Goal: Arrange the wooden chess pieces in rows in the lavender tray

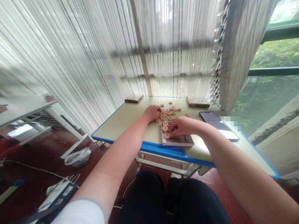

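A shallow white box (184, 142) lies near the desk's front edge, with three round wooden chess discs (165, 127) lined along its left wall. My right hand (183, 126) reaches into the box, fingers pinched on the nearest disc (166, 135). Beyond the box, several loose discs (171, 110) with red marks are scattered on the desk. My left hand (153, 112) rests curled on the left side of that pile, fingers closed over discs there.
The small desk (121, 123) has a blue rim. A dark phone (218, 124) lies at the right. Two flat wooden boxes (134, 98) (198, 101) sit at the back, by the striped curtain. Bags (77, 157) lie on the red floor left.
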Available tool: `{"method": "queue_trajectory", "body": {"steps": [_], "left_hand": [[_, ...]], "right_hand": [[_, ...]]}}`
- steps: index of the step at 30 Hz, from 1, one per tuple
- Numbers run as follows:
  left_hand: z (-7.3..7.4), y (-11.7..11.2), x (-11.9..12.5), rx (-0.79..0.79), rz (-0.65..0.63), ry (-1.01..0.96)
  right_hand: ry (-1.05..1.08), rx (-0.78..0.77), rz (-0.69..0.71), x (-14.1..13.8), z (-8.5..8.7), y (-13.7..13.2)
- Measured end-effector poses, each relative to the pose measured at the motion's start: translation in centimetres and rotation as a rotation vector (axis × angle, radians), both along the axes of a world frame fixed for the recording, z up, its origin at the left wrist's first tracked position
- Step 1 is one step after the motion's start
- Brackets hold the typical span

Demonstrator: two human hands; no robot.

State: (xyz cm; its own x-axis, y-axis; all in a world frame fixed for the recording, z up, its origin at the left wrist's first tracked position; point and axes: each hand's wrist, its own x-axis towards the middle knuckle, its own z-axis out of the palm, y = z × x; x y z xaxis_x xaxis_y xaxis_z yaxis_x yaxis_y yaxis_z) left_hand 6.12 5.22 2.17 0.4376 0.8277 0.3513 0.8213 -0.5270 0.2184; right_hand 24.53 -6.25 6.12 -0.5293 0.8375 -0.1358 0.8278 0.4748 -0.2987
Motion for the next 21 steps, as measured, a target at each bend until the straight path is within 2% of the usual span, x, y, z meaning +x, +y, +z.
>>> {"method": "queue_trajectory", "body": {"steps": [10,16,21], "left_hand": [[0.3,0.0,-0.3,0.079,0.084,-0.039],[0.2,0.1,-0.3,0.093,0.051,-0.048],[0.4,-0.2,-0.2,0.08,0.064,-0.034]], "right_hand": [[0.029,-0.003,0.019,0.9,0.5,0.2],[-0.025,0.044,0.002,-0.1,-0.1,0.0],[-0.004,0.074,0.018,-0.2,0.0,0.0]]}}
